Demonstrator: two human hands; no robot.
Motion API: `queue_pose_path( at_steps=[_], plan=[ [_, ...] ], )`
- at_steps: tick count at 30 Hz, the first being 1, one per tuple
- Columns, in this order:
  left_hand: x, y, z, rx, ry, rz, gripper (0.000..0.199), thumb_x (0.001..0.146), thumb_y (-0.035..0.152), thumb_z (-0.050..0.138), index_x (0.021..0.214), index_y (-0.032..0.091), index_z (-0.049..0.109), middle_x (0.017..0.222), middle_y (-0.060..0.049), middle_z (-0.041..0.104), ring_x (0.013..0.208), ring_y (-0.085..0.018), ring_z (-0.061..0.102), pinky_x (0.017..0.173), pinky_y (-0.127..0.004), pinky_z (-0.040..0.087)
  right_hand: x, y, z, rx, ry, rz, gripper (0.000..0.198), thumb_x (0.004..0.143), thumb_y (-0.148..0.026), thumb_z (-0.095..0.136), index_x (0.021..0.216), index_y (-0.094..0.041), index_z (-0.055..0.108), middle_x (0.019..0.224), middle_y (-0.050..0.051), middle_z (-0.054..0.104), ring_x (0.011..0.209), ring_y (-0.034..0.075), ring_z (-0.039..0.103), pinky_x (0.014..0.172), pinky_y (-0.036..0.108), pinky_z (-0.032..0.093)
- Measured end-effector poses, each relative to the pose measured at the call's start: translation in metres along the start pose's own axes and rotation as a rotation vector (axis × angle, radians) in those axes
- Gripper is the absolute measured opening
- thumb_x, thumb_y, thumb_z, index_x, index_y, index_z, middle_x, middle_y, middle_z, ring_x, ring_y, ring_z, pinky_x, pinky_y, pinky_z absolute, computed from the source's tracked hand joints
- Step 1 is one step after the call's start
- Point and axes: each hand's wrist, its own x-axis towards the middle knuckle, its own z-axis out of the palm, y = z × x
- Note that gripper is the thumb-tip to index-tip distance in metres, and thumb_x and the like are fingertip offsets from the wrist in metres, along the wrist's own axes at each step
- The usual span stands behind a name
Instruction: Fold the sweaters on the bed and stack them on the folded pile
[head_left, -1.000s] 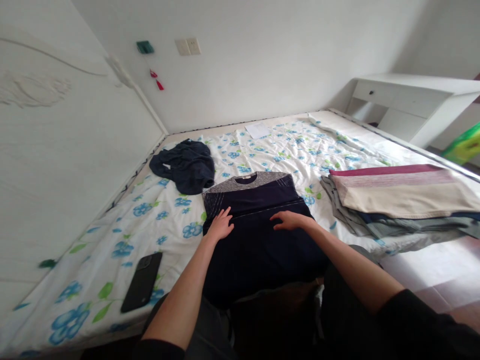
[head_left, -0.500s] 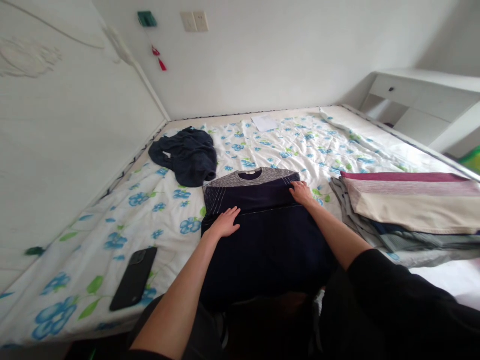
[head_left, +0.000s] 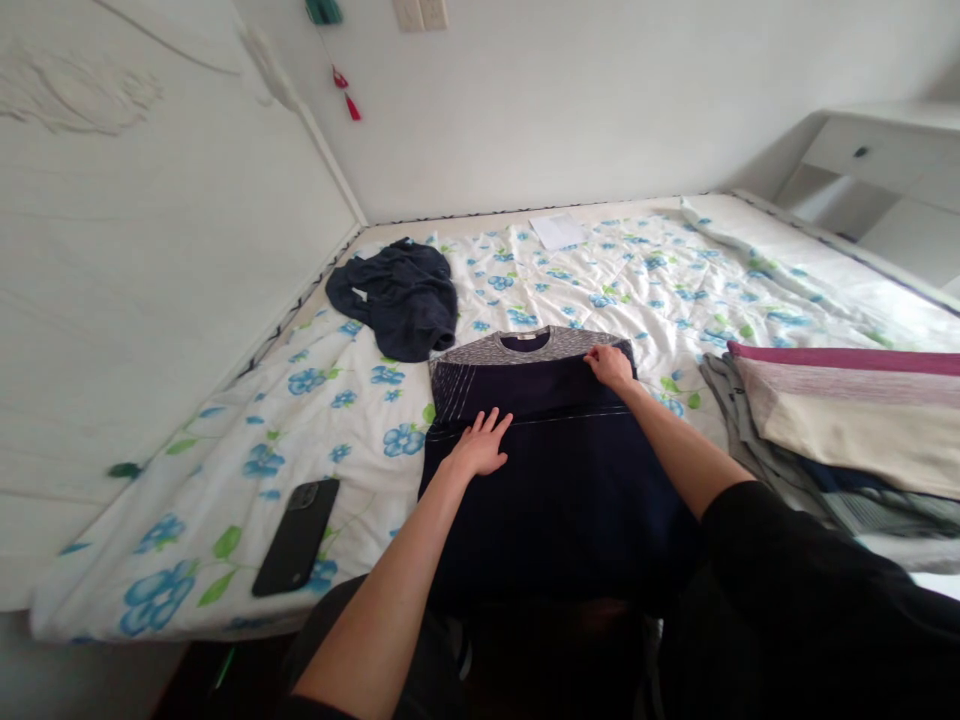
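Taking the dark navy knitted sweater with the grey shoulder band (head_left: 540,430) as the landmark: to its left, well apart, a black flat smartphone (head_left: 295,535) lies on the white bed sheet with blue flowers (head_left: 225,450), and to its upper left a crumpled dark blue garment (head_left: 397,295) rests near the bed corner. The sweater itself lies flat in the middle of the bed, its lower part folded up so that a stitched hem crosses it.

The left hand (head_left: 480,447) rests on the sweater just under this hem, palm down, fingers spread wide, holding nothing. A second ago the right hand (head_left: 609,366) was lying flat on the hem beside the left one; now it is at the sweater's upper right shoulder, fingers narrow and curled on the cloth edge. I judge that smoothing is finished and the shoulder side is being taken for a fold.

To the right of the sweater stands a pile of folded clothes with a beige and maroon piece on top (head_left: 840,420)
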Motion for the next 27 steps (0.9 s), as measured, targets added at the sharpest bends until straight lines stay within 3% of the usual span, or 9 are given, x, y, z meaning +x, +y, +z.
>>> queue_pose_path(
  at_steps=[3,6,9,13,16,20,27],
  plan=[
    [0.000,0.002,0.000,0.001,-0.014,-0.009,0.102,0.104,0.036,0.063,0.190,0.031,0.011,0.197,-0.010,-0.005,0.182,-0.041,0.002,0.143,-0.063,0.025,-0.008,-0.002,0.002,-0.050,0.019,0.037,0.032,0.116,-0.034,0.058,0.130,-0.019,0.082,0.138,0.020,0.079,0.131,0.036,0.071,0.110,0.046,0.057],
    [0.001,0.004,0.001,0.008,-0.019,-0.018,0.101,0.104,0.036,0.063,0.190,0.032,0.009,0.197,-0.009,-0.006,0.182,-0.040,0.001,0.143,-0.065,0.024,-0.020,-0.023,0.012,-0.089,0.089,0.045,0.040,0.115,-0.022,0.047,0.141,-0.014,0.077,0.149,0.026,0.072,0.143,0.040,0.063,0.119,0.055,0.052],
    [0.001,0.005,0.002,0.013,-0.003,-0.019,0.102,0.104,0.037,0.063,0.190,0.036,0.009,0.197,-0.009,-0.005,0.182,-0.040,0.002,0.143,-0.069,0.022,-0.032,-0.064,0.027,-0.053,0.155,-0.123,0.050,0.115,-0.020,0.043,0.158,-0.013,0.067,0.167,0.025,0.062,0.158,0.038,0.052,0.132,0.055,0.041],
    [0.002,0.004,0.002,0.032,0.009,-0.019,0.103,0.103,0.038,0.066,0.190,0.038,0.010,0.197,-0.009,-0.003,0.183,-0.041,0.005,0.143,-0.071,0.018,-0.050,-0.117,0.053,-0.013,-0.009,-0.403,0.064,0.119,-0.046,0.048,0.178,-0.023,0.051,0.190,0.014,0.037,0.178,0.037,0.024,0.143,0.062,0.023],
    [0.004,0.001,-0.001,0.028,-0.002,-0.022,0.104,0.103,0.042,0.068,0.190,0.039,0.011,0.197,-0.008,-0.002,0.183,-0.040,0.004,0.143,-0.072,0.017,-0.063,-0.131,0.066,-0.027,-0.179,-0.480,0.073,0.119,-0.061,0.046,0.185,-0.031,0.040,0.195,0.009,0.025,0.182,0.038,0.016,0.144,0.067,0.017],
    [0.008,-0.005,-0.005,-0.017,-0.017,-0.011,0.104,0.103,0.053,0.070,0.189,0.044,0.012,0.197,-0.005,-0.001,0.183,-0.040,0.004,0.142,-0.074,0.015,-0.070,-0.107,0.062,-0.036,-0.241,-0.490,0.079,0.119,-0.068,0.041,0.189,-0.032,0.031,0.196,0.008,0.020,0.182,0.035,0.015,0.146,0.059,0.015],
    [0.013,-0.019,-0.009,-0.043,0.008,-0.093,0.097,0.106,0.063,0.060,0.190,0.039,0.016,0.196,-0.008,0.008,0.182,-0.042,0.008,0.142,-0.078,0.008,-0.070,-0.011,0.025,-0.148,-0.223,-0.273,0.076,0.120,-0.069,0.033,0.189,-0.037,0.029,0.196,0.004,0.019,0.182,0.034,0.015,0.146,0.059,0.018]
  ],
)
